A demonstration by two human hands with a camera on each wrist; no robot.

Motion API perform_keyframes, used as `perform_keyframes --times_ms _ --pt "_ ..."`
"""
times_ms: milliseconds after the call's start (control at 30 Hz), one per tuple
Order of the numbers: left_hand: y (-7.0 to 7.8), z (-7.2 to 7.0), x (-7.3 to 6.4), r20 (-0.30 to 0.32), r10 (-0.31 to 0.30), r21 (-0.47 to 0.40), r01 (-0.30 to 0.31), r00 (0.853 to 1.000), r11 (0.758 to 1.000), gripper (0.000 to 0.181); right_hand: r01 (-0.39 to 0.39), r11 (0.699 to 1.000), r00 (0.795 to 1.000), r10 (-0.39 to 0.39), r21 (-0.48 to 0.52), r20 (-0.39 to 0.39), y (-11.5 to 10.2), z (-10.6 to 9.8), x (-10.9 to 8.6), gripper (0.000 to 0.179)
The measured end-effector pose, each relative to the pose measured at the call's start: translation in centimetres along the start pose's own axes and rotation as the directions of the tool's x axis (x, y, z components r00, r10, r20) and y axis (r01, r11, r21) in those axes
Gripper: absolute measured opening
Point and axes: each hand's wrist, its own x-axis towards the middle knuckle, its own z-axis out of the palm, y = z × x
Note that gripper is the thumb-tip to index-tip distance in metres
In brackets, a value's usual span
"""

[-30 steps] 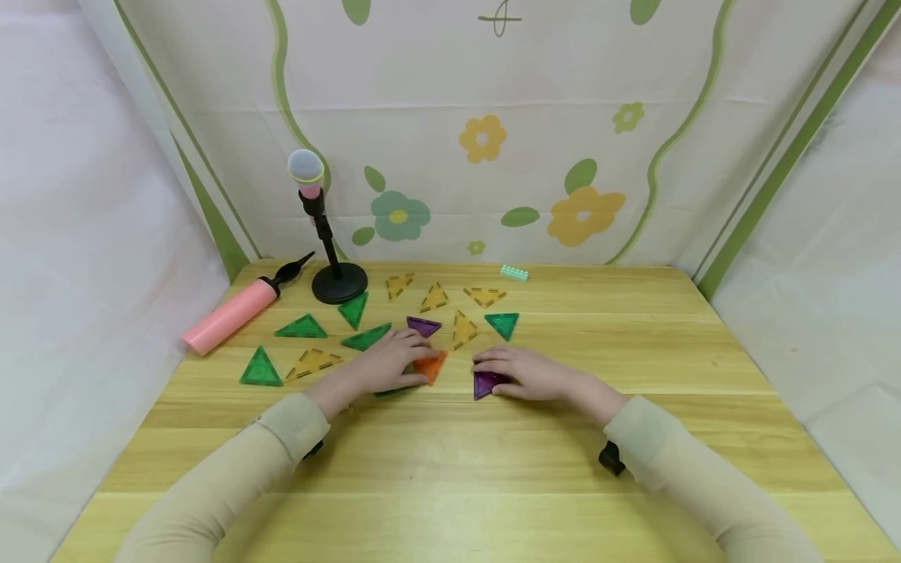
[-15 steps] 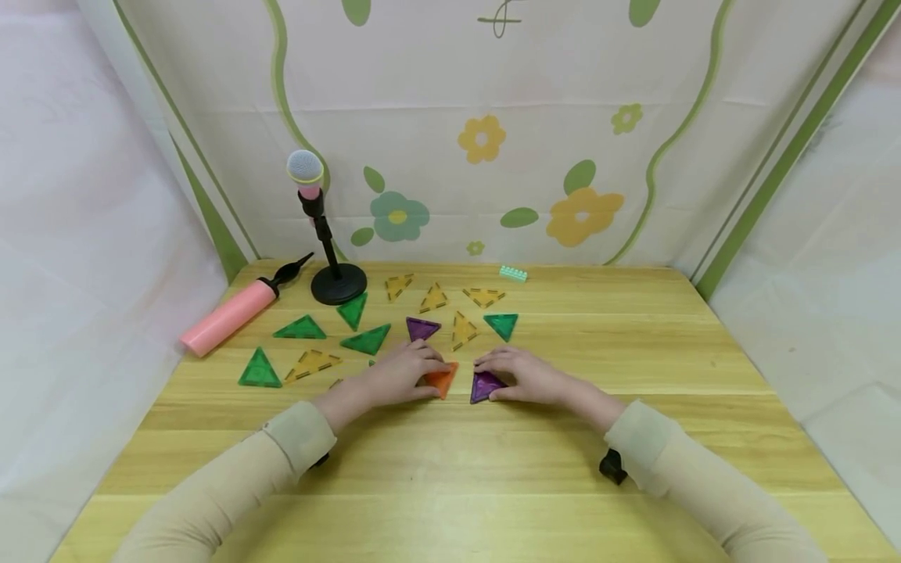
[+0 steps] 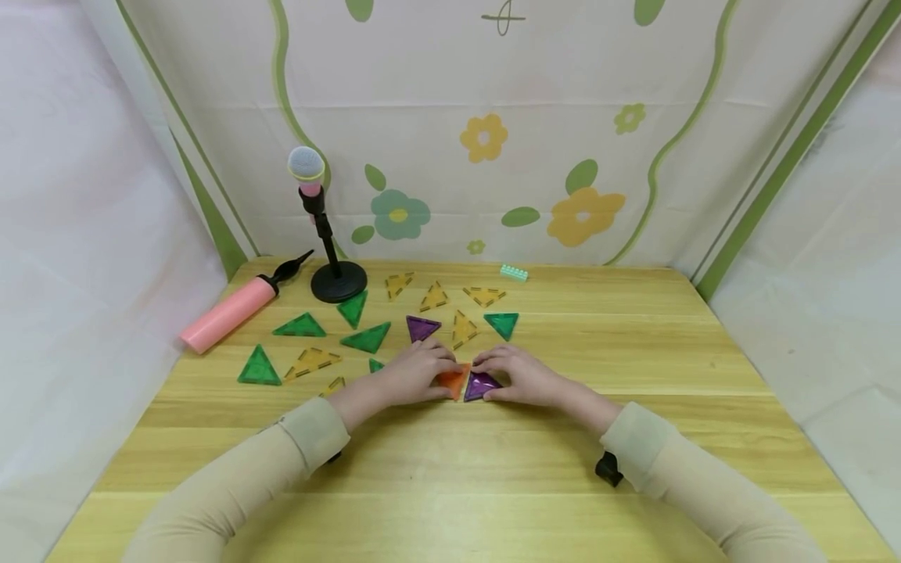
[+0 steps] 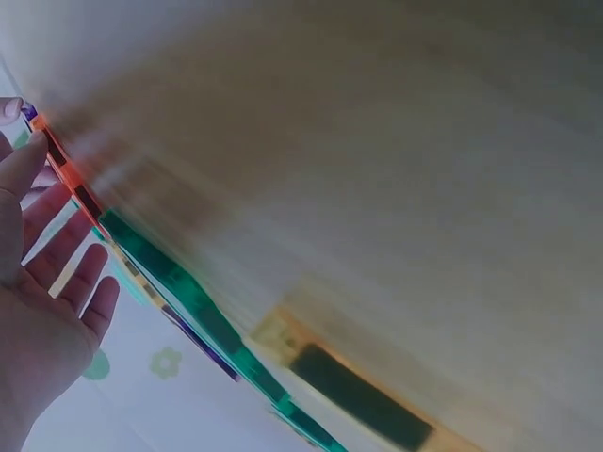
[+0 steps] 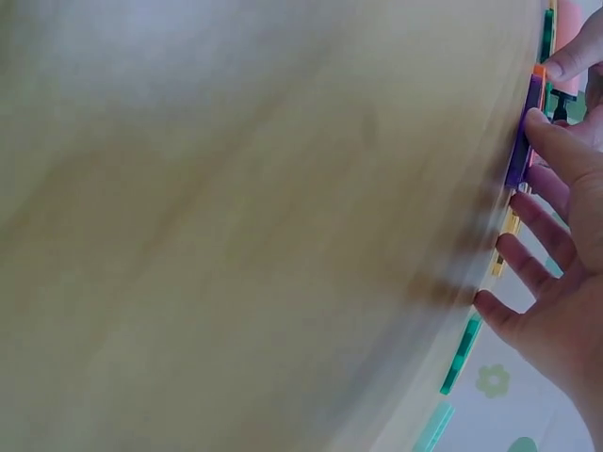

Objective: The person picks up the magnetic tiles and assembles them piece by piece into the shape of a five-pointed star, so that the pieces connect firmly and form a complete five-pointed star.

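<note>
Pinching an orange tile [image 3: 451, 381]: left hand [image 3: 414, 374], thumb on near side, fingers on far side. Right hand [image 3: 526, 377] grips a purple tile [image 3: 481, 385] likewise. Both tiles flat on table [image 3: 450, 485], edges side by side between the hands; whether they touch, hard to tell. Just beyond: second purple tile [image 3: 422, 327], yellow tile [image 3: 463, 331], green tile [image 3: 502, 324]. Far left, pink pump [image 3: 228, 318] lying near mic [image 3: 306, 166] on its stand [image 3: 339, 282].
</note>
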Motion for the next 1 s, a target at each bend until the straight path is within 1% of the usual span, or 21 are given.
perform_keyframes --times_ms 100,167,233,300,367,467,533,633,700,767,867,1000 --pt "0.2 -0.1 0.0 0.012 0.009 0.018 -0.009 1.0 1.0 0.045 0.009 1.0 1.0 -0.009 -0.005 -0.007 -0.1 0.1 0.1 0.046" --pt "0.4 -0.1 0.0 0.016 0.013 0.022 -0.014 1.0 1.0 0.045 0.015 1.0 1.0 -0.015 0.008 -0.009 0.1 0.0 0.0 0.047" --pt "0.5 -0.1 0.0 0.02 0.014 0.024 -0.014 1.0 1.0 0.045 0.005 1.0 1.0 -0.005 0.028 -0.012 0.5 -0.1 0.0 0.048" --pt "0.5 0.0 0.0 0.023 0.012 0.013 -0.012 1.0 1.0 0.044 -0.018 0.998 1.0 0.02 0.056 -0.024 1.0 -0.5 -0.1 0.049" --pt "0.4 0.0 -0.1 0.03 0.009 -0.001 -0.009 1.0 1.0 0.044 -0.061 0.994 0.997 0.065 0.086 -0.043 1.7 -0.9 0.0 0.05" --pt "0.3 0.1 -0.1 0.026 0.021 -0.017 -0.021 0.999 1.0 0.043 -0.1 0.989 0.991 0.109 0.111 -0.081 2.8 -1.6 0.2 0.052" --pt "0.1 0.2 -0.1 0.021 0.038 -0.02 -0.038 0.999 0.999 0.042 -0.119 0.987 0.986 0.13 0.105 -0.106 3.7 -2.1 0.4 0.053" --pt "-0.1 0.2 0.0 0.011 0.07 -0.027 -0.07 0.997 0.997 0.039 -0.139 0.988 0.978 0.147 0.068 -0.145 4.8 -3.0 0.7 0.053" --pt "-0.2 0.2 0.1 0.008 0.085 -0.037 -0.085 0.996 0.996 0.038 -0.169 0.985 0.972 0.174 0.043 -0.158 5.4 -3.7 0.9 0.054" --pt "-0.4 0.2 0.2 0.007 0.094 -0.044 -0.093 0.996 0.995 0.037 -0.197 0.98 0.967 0.2 0.036 -0.154 5.9 -4.2 1.2 0.055" --pt "-0.5 0.1 0.3 0.009 0.099 -0.048 -0.098 0.995 0.994 0.036 -0.234 0.972 0.964 0.237 0.036 -0.122 6.5 -4.6 1.8 0.057" --pt "-0.7 0.0 0.3 0.014 0.104 -0.052 -0.103 0.994 0.993 0.036 -0.252 0.968 0.964 0.252 0.019 -0.078 7.4 -4.1 2.4 0.061"
